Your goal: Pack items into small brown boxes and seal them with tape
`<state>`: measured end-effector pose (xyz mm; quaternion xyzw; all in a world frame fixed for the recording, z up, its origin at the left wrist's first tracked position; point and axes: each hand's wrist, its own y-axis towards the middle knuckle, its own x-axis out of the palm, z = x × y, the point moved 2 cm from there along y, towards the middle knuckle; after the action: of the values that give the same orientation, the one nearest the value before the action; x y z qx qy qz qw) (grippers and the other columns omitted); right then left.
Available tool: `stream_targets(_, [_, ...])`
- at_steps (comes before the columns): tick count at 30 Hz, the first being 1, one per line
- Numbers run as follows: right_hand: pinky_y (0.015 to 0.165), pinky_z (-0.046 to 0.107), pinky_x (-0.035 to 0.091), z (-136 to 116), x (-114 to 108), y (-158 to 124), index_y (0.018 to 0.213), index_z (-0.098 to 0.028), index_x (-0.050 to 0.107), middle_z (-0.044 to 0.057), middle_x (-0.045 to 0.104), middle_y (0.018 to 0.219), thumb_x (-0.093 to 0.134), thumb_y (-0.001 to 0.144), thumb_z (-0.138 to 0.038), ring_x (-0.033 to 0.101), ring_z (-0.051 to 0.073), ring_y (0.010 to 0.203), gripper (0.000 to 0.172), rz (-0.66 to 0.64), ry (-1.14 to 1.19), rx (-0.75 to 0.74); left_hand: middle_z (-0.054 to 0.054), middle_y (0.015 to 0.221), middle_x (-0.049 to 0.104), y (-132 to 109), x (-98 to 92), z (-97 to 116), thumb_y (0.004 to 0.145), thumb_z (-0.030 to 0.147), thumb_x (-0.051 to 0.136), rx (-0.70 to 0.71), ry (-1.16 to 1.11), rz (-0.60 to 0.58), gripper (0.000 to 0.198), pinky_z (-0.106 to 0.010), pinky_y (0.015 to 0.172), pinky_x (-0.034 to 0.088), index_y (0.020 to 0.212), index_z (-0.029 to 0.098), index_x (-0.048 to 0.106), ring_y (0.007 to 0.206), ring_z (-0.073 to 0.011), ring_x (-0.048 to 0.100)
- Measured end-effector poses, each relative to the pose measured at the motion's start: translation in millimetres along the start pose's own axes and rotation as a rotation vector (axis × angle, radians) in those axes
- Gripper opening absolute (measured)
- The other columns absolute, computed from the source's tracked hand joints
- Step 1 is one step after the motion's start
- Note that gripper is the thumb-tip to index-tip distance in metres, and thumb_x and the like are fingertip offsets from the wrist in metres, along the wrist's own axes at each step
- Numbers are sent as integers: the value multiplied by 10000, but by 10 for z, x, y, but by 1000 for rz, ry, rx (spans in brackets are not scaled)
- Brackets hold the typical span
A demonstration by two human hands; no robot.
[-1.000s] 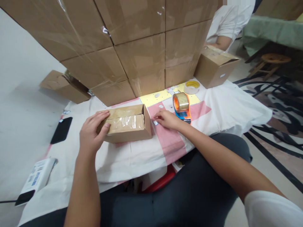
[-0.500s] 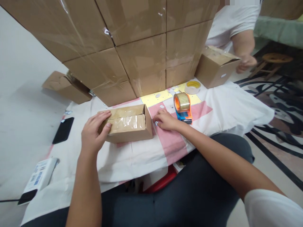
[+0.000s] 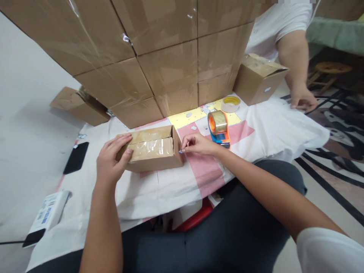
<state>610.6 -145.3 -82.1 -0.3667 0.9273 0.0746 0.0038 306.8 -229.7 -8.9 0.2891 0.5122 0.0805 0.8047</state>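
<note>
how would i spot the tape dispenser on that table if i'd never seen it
Start at the wall of stacked boxes; on the cloth before it stands the tape dispenser. Unlike the loose tape roll behind it, it has an orange and blue frame.

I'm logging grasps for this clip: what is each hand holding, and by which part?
Left hand grips the small cardboard box by its left end. Right hand pinches a tiny white sticker in its fingers.

white short sleeve (image 3: 327, 250), dark grey trousers (image 3: 227, 235), bare forearms.
</note>
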Motion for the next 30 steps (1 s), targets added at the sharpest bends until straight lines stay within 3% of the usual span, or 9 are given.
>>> stream_targets(6, [655,251,432,51,80,57,723,-163,645,-3,665,731,802,694,-304,584,116,670,213,63,90,-57,-99,1329,684,-7,-10,1,966,340,580,10,-42,10,353,-478,1162,429,1274,188,666,1309,-229,573])
stream_targets(13, [608,233,379,58,114,66,721,-155,652,-17,633,697,795,675,-292,524,103,638,203,102,67,-7,-92,1323,688,-7,3,-16,966,339,577,-1,-49,19,341,-484,1167,428,1265,209,674,1307,-235,578])
stream_targets(23, [644,243,393,94,116,92,773,-155,634,-27,598,717,757,740,-306,515,112,664,197,19,-28,-61,-57,1360,667,-29,-27,-33,957,375,566,-2,-62,-30,351,-497,1177,415,1274,254,656,1325,-249,562])
stream_targets(26, [777,273,449,72,116,54,922,-168,600,4,623,911,794,734,-342,560,141,827,322,101,-118,-96,14,1375,657,-30,-24,-25,932,416,571,-17,-85,-20,379,-537,1194,386,1303,388,640,1324,-270,564])
stream_targets(28, [945,317,449,64,104,23,1168,-176,553,78,596,1218,849,691,-352,559,186,1096,588,152,-156,-115,78,1402,632,-20,-11,-35,921,433,557,-46,-95,-27,409,-542,1201,373,1322,499,604,1340,-275,553])
stream_targets(30, [1066,342,401,52,103,1,1396,-200,425,134,471,1452,867,688,-357,460,217,1327,849,103,-123,-108,131,1424,606,-14,-2,-61,911,440,538,-51,-94,-47,438,-550,1183,386,1326,576,568,1348,-286,549])
